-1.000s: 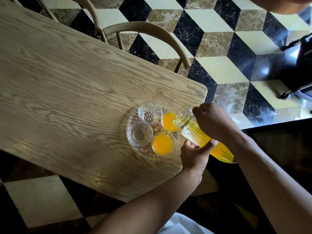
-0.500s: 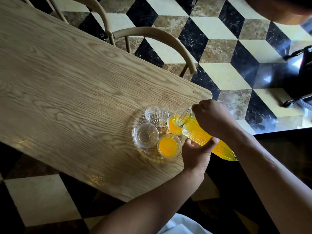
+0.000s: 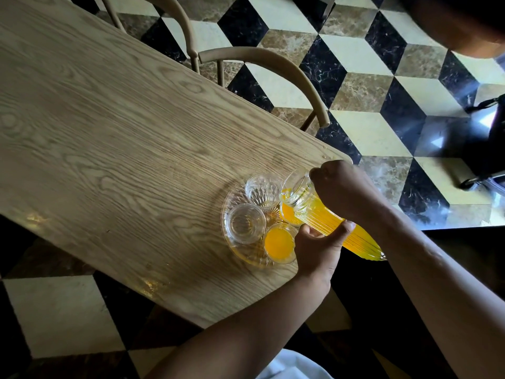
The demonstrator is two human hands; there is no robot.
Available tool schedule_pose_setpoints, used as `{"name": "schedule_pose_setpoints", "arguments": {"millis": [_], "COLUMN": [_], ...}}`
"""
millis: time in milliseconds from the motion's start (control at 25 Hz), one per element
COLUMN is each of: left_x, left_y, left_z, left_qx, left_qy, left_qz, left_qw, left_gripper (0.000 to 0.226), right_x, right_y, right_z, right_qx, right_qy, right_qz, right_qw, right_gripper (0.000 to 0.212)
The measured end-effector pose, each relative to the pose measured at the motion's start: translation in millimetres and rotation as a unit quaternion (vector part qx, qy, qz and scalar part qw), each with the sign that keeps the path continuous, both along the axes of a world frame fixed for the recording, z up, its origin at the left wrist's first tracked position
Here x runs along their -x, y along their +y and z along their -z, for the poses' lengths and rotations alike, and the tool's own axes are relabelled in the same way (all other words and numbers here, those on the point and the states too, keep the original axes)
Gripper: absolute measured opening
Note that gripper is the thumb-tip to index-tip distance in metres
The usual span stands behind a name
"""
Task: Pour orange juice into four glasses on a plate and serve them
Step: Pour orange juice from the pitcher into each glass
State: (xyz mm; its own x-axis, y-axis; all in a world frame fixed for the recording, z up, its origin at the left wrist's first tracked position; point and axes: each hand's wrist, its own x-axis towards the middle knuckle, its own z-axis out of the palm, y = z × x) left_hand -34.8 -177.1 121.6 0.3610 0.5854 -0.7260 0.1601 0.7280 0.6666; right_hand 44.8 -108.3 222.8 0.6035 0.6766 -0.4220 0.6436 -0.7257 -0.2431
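Both grips (image 3: 332,214) around tilted jug (image 3: 328,217)

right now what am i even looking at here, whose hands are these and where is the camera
There is no machine here. A person wears a camera on the head, and it looks down at their own two bare hands.

On the light wooden table stands a clear cut-glass plate bearing four small clear glasses.

The right hand and the left hand together hold a tall ribbed glass jug of orange juice, tipped over the far right glass, which holds juice.

The near right glass also holds juice. The near left glass and the far left glass look empty.
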Motion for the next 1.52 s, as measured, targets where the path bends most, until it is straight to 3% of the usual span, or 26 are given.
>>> {"name": "schedule_pose_setpoints", "arguments": {"millis": [80, 200, 1520], "left_x": [0.4, 0.3, -9.1], "left_y": [1.2, 2.2, 10.7], "left_z": [-1.0, 0.1, 17.7], "left_qx": [0.001, 0.004, 0.124], "left_qy": [0.008, 0.014, -0.026], "left_qz": [-0.01, -0.03, -0.07], "left_qw": [1.0, 0.999, 0.989], "left_gripper": [0.1, 0.107, 0.1], "right_x": [0.3, 1.0, 12.5], "right_y": [2.9, 6.6, 38.2], "right_z": [1.4, 4.7, 9.1], "right_qx": [0.008, 0.016, 0.061], "right_qy": [-0.002, -0.002, -0.016], "right_qz": [-0.01, -0.025, -0.052], "right_qw": [1.0, 1.0, 0.997], "right_gripper": [0.042, 0.042, 0.041]}}
